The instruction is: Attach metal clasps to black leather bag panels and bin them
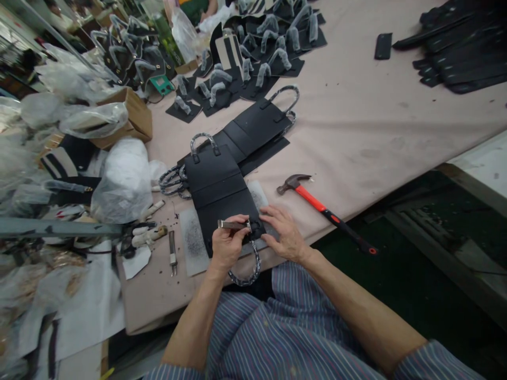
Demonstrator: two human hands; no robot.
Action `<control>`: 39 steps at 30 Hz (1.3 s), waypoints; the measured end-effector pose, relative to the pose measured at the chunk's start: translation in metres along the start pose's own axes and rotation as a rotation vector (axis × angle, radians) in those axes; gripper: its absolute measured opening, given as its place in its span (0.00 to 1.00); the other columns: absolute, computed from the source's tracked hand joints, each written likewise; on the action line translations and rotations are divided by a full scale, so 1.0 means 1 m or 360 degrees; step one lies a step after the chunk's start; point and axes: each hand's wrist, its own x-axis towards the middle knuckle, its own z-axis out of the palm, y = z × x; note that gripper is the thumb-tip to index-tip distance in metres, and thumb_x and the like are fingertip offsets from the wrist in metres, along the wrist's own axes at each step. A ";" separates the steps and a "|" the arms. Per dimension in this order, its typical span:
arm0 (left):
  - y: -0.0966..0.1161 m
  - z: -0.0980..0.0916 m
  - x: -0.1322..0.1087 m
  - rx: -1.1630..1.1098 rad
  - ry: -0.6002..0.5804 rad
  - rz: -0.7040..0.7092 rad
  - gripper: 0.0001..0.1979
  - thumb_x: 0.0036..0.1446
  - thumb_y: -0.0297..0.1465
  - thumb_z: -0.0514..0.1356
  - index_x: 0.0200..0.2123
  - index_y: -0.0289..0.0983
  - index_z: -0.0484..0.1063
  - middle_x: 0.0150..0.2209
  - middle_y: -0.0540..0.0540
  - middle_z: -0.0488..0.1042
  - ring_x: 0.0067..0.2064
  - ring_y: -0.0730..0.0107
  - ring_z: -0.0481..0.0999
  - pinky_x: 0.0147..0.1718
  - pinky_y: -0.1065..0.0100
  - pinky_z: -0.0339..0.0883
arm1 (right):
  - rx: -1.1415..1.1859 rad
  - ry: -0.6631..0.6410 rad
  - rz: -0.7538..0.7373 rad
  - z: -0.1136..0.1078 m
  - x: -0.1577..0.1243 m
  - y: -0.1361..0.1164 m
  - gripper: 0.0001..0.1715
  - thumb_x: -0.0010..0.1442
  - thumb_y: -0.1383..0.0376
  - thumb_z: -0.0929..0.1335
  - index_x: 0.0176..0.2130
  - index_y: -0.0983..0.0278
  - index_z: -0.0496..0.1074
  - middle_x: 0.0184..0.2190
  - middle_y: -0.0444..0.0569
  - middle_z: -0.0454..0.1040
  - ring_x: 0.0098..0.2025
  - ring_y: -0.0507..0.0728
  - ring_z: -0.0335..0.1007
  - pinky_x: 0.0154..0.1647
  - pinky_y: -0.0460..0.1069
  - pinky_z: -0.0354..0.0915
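Observation:
My left hand (226, 248) pinches a metal punch (232, 225), its end by a handle tab at the near edge of a black leather bag panel (222, 192). My right hand (285, 233) has its fingers apart, with fingertips touching the panel's near right edge beside that tab. A handle (257, 264) in clear wrap hangs from the near edge towards my lap. Under the panel lies a pale, speckled board (192, 243). To the right, a claw hammer (312, 199) with a red and black grip rests on the table, its handle end over the edge.
A second black panel (253, 129) with wrapped handles lies beyond. Further back are several handled pieces (222, 84). At left are a forked punch (172, 253), plastic bags (121, 182) and a cardboard box (137, 119). Black pieces (463, 53) are piled at far right.

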 end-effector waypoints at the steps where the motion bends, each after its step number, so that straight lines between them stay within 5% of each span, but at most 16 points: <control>1: 0.001 0.000 0.000 0.0016 -0.0007 0.0025 0.06 0.57 0.27 0.67 0.39 0.37 0.75 0.43 0.44 0.82 0.47 0.62 0.82 0.51 0.58 0.77 | 0.0001 0.0001 0.0001 0.000 0.000 0.000 0.28 0.62 0.60 0.68 0.60 0.62 0.68 0.63 0.58 0.67 0.68 0.69 0.57 0.66 0.69 0.57; 16: 0.004 0.000 -0.005 0.0118 0.0018 0.0041 0.07 0.58 0.27 0.66 0.40 0.38 0.75 0.44 0.44 0.81 0.48 0.62 0.81 0.52 0.56 0.76 | 0.0018 0.0006 -0.0001 0.001 -0.001 0.001 0.27 0.62 0.60 0.68 0.59 0.62 0.68 0.63 0.57 0.68 0.68 0.69 0.57 0.65 0.69 0.58; 27: 0.007 0.005 -0.020 0.0350 0.0112 0.0281 0.03 0.61 0.28 0.65 0.39 0.38 0.75 0.46 0.43 0.80 0.50 0.62 0.80 0.53 0.53 0.76 | 0.0022 0.0009 0.0008 0.000 -0.001 -0.001 0.26 0.61 0.62 0.69 0.58 0.63 0.68 0.63 0.58 0.68 0.68 0.69 0.57 0.65 0.68 0.58; 39: 0.006 0.006 -0.021 0.0360 0.0113 0.0148 0.04 0.61 0.27 0.63 0.41 0.39 0.74 0.47 0.43 0.80 0.51 0.60 0.80 0.55 0.51 0.75 | 0.0027 0.0028 -0.0004 -0.001 0.000 -0.002 0.27 0.61 0.62 0.68 0.59 0.62 0.69 0.62 0.57 0.68 0.68 0.69 0.57 0.65 0.69 0.58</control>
